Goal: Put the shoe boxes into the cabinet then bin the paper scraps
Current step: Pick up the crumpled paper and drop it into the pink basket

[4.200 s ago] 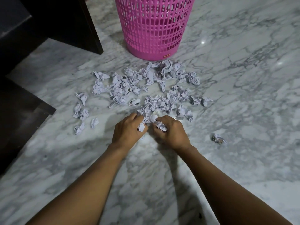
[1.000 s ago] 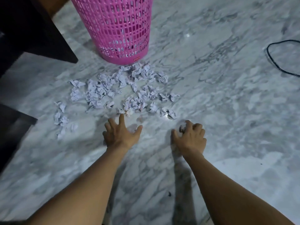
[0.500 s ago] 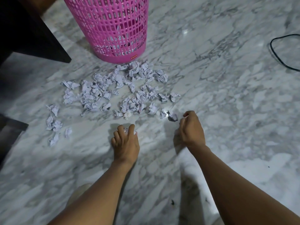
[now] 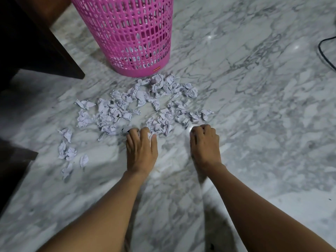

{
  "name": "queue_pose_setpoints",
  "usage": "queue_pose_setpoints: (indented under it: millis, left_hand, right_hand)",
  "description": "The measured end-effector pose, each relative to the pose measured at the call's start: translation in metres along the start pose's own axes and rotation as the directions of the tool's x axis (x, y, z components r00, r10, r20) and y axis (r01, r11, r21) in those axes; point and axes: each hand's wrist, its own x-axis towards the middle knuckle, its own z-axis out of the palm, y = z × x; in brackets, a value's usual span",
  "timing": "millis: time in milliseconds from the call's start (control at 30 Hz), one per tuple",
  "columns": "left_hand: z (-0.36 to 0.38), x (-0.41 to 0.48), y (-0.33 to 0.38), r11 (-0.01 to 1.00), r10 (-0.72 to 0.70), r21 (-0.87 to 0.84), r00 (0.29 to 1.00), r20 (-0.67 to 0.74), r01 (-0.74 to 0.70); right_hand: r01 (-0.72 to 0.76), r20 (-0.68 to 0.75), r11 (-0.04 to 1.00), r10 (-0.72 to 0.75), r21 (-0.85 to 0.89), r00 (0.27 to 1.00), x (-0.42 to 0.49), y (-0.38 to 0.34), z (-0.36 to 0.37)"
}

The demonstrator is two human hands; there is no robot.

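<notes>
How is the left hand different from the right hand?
The left hand grips the nearest paper scraps; the right hand is over bare floor beside them. The left hand's fingers are spread; the right hand's are balled up, and whether they hide a scrap is unclear. Both are knuckles up, near the floor.

The waste basket [image 4: 131,33] stands on the floor [image 4: 254,124] at the far middle. The paper scraps [image 4: 116,110] lie spread on the floor just before its base, and a small group [image 4: 67,151] lies apart to the left. A cabinet [image 4: 27,42] stands far left and a cable [image 4: 325,53] lies far right. The left hand [image 4: 141,153] is at the pile's near edge, with the right hand [image 4: 205,144] beside it on the right.
</notes>
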Motion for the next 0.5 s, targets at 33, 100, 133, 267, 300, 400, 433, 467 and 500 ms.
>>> queue_pose_setpoints:
  millis: [33,100,133,267,300,400,433,467,500]
  left_hand:
    - [0.001,0.008,-0.001,1.0,0.014,0.012,1.0,0.016,-0.014]
    - [0.005,0.02,-0.002,0.998,0.046,0.027,0.996,0.071,-0.048]
    - [0.007,0.025,-0.002,0.997,0.069,0.021,0.993,0.094,-0.072]
    - [0.02,0.036,-0.002,0.988,0.157,-0.008,0.98,0.12,-0.157]
    - [0.023,0.036,-0.002,0.986,0.164,-0.005,0.979,0.124,-0.165]
    - [0.03,0.038,-0.003,0.989,0.147,0.01,0.978,0.146,-0.15]
    - [0.031,0.038,-0.003,0.989,0.143,0.013,0.976,0.162,-0.147]
    - [0.031,0.039,-0.003,0.989,0.144,0.014,0.974,0.178,-0.149]
    - [0.032,0.04,-0.004,0.988,0.146,0.011,0.97,0.193,-0.151]
  right_hand:
    - [0.018,0.006,1.0,-0.018,0.022,1.0,0.0,0.003,0.002]
    - [0.056,0.026,0.996,-0.058,0.073,0.998,-0.001,0.007,0.001]
    - [0.062,0.039,0.992,-0.067,0.109,0.997,-0.001,0.008,-0.001]
    - [-0.128,0.045,0.913,0.12,0.387,0.992,0.011,0.004,-0.019]
    - [-0.151,0.014,0.884,0.161,0.442,0.987,0.019,0.003,-0.025]
    - [-0.071,-0.129,0.898,0.14,0.435,0.982,0.052,0.002,-0.036]
    - [-0.04,-0.16,0.912,0.115,0.409,0.98,0.064,0.002,-0.034]
    - [-0.023,-0.166,0.922,0.094,0.387,0.982,0.075,0.003,-0.031]
    - [-0.021,-0.143,0.928,0.08,0.373,0.987,0.085,0.004,-0.026]
